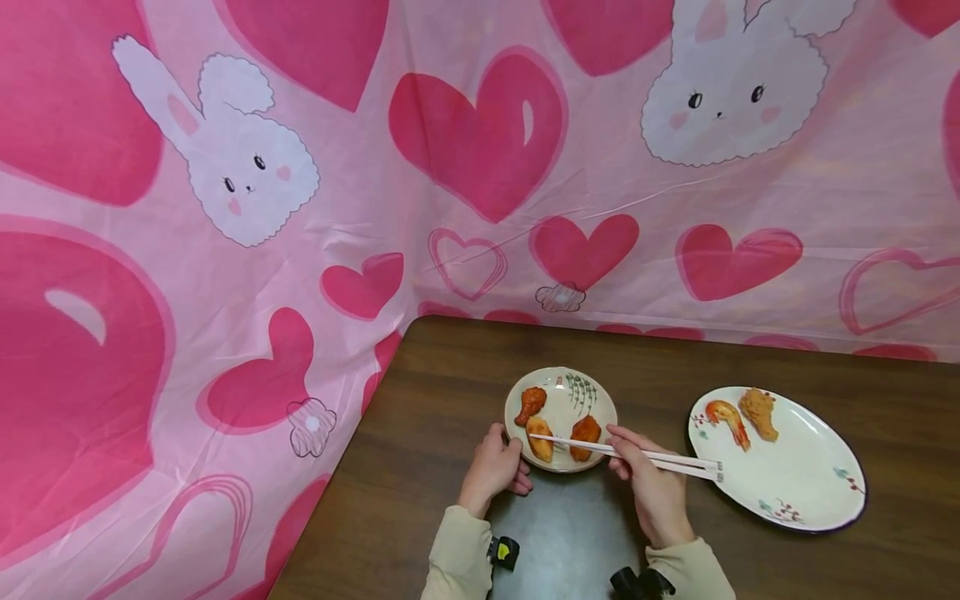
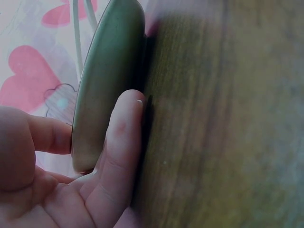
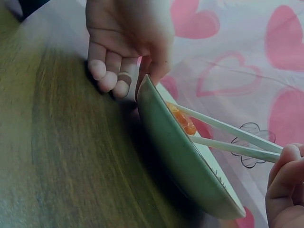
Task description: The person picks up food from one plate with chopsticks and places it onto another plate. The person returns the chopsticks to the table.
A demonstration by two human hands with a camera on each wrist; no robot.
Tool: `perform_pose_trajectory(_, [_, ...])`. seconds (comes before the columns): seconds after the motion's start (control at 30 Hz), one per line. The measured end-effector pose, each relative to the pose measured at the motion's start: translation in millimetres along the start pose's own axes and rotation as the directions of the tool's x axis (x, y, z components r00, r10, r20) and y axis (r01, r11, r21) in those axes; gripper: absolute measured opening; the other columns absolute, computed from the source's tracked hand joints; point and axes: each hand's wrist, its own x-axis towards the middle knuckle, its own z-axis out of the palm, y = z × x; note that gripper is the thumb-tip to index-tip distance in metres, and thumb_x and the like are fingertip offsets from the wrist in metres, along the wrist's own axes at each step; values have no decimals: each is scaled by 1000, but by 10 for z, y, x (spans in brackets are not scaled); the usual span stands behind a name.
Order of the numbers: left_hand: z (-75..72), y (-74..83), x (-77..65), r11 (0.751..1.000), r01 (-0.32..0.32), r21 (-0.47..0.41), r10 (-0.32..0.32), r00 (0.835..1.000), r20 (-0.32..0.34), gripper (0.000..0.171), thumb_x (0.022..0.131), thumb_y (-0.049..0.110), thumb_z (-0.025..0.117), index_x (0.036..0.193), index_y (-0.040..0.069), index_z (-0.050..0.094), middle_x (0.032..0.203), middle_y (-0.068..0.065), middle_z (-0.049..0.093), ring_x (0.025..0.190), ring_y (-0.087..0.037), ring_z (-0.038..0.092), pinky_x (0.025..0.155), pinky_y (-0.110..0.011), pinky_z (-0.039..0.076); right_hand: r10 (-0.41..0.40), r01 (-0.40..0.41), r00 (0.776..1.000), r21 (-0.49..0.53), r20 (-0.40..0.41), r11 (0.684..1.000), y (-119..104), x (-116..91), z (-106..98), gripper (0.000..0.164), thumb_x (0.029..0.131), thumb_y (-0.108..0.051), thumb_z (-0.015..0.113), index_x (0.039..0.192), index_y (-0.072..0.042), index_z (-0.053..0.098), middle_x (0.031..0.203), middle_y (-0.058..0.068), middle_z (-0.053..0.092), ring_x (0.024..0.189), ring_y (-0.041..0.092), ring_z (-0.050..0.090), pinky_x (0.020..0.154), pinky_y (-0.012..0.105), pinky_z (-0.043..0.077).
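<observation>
A small round plate (image 1: 558,462) bears a reddish-brown drumstick (image 1: 532,403), a golden oval food piece (image 1: 539,450) and an orange-brown chicken piece (image 1: 586,429). My left hand (image 1: 491,468) holds this plate at its left edge, thumb at the rim and a finger along the outer side in the left wrist view. From the right, my right hand (image 1: 651,492) grips a pair of white chopsticks (image 1: 686,465). Their tips reach over the plate to the golden piece, crossing above the orange-brown one. In the right wrist view the chopsticks (image 3: 228,126) stand slightly apart at the tips.
To the right stands a white oval plate (image 1: 810,467) with a dark rim, bearing a shrimp (image 1: 727,423) and a fried chicken piece (image 1: 759,414). The brown wooden table (image 1: 397,467) ends at a pink curtain (image 1: 480,250) with hearts and rabbits, behind and on the left.
</observation>
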Motion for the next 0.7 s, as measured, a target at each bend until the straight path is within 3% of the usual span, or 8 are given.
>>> perform_pose_trajectory(0.07, [-1,1,-6,1000,0,3,0,1000,2,30,91,17,40,117,4,37,69,-13,59,45,-17,60,44,-32,53,17,-18,1000,34,10,999,-12,-5,-5,36,78,-22,68,106,-1,63,81,4,67,50,5,55,44,11,44])
perform_pose_trajectory(0.2, [-2,3,-8,1000,3,7,-3,1000,4,29,91,18,40,117,4,37,69,-13,58,46,-17,60,44,-32,54,84,-87,996,70,42,994,-365,-172,102,18,82,-14,63,98,-7,67,78,0,67,52,4,55,47,11,45])
perform_pose_trajectory(0.3, [-2,4,-1,1000,5,4,-5,1000,5,28,91,18,40,115,4,38,69,-13,58,46,-17,60,44,-32,54,99,-104,992,73,75,992,-503,-235,124,15,84,-11,59,96,-11,69,80,0,67,54,3,55,49,12,46])
perform_pose_trajectory(0.5, [-2,10,0,1000,5,-2,-5,1000,0,27,90,17,40,114,3,38,68,-13,59,45,-17,60,44,-33,54,70,-81,992,101,106,992,-158,-41,-63,29,81,-19,64,107,-5,64,88,3,67,57,3,58,51,12,49])
perform_pose_trajectory(0.7, [0,17,-7,1000,5,3,-5,1000,-4,29,90,17,40,115,3,38,67,-13,59,45,-17,60,44,-33,53,81,-87,993,64,89,994,-350,-148,17,23,83,-17,62,103,-8,66,86,1,67,57,3,57,52,12,49])
